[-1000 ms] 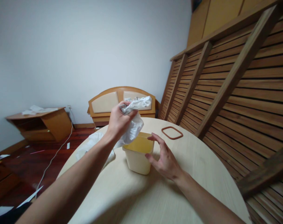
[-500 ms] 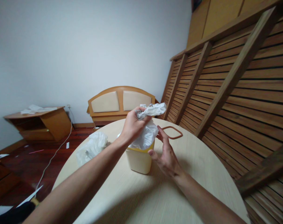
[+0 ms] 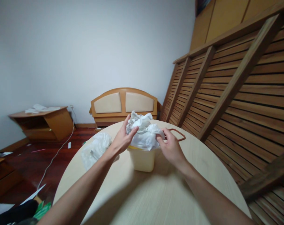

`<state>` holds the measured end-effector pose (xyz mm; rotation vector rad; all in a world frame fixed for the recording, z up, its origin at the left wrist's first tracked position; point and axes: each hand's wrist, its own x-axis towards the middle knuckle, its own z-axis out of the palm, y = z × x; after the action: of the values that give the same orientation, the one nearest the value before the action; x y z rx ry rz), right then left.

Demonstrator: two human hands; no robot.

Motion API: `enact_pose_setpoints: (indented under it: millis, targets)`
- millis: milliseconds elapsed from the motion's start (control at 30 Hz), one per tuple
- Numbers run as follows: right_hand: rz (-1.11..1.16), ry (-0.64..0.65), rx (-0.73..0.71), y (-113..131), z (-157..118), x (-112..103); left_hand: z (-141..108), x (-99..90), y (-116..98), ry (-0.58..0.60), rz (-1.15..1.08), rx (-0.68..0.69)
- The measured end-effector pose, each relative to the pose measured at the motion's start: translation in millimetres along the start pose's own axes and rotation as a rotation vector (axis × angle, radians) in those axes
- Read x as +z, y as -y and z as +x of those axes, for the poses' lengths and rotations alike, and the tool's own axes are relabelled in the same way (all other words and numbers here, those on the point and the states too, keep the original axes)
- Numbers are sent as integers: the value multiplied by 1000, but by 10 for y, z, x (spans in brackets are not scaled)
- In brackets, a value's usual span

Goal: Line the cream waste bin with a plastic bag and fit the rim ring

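Note:
A cream bin (image 3: 143, 161) with a yellow inner edge stands on the round table (image 3: 165, 193). White plastic bag material (image 3: 145, 137) is bunched over its top. At the left of the bunch is my left hand (image 3: 125, 136), thumb and fingers spread apart against the plastic. My right hand (image 3: 171, 145) pinches the plastic at the right side between thumb and fingers. Another crumpled, translucent bag (image 3: 98, 148) lies on the table to the left. Behind my right hand lies a brown, rounded frame (image 3: 180, 134), partly hidden.
Beyond the table stands a headboard (image 3: 125, 104) by the wall. Slatted wooden panels (image 3: 237, 103) lean along the right side. A low cabinet (image 3: 50, 123) is at the left, with a cable (image 3: 56, 153) on the dark red floor.
The bunched plastic has come down and spread over the bin. My left hand has lowered and opened from its grasp; my right hand has closed on the plastic. The view has shifted slightly.

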<state>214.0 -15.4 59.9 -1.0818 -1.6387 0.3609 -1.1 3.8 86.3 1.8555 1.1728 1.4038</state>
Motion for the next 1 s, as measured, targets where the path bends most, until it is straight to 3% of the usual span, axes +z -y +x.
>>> enact_pose_setpoints:
  millis: [167,333,533,633,767,867,1000]
  targets:
    - [-73,31,29,53,13,-3,-106,8,140,-4,-84,-114]
    - [39,101,95,147,-58,130,-136,34,101,42,-174,23]
    - [299,-161,75,131,125,289,-148,30,160,155,-124,115]
    - [423,-198,139,159,255,299,-145,41,112,197,-44,128]
    - [501,-136,227,226,322,308,-120,96,79,149,45,152]
    - [441,-82,215,231,295,311,-88,144,123,68,130,208]
    - [329,188,144,171,257,221,-53,197,185,-34,128,189]
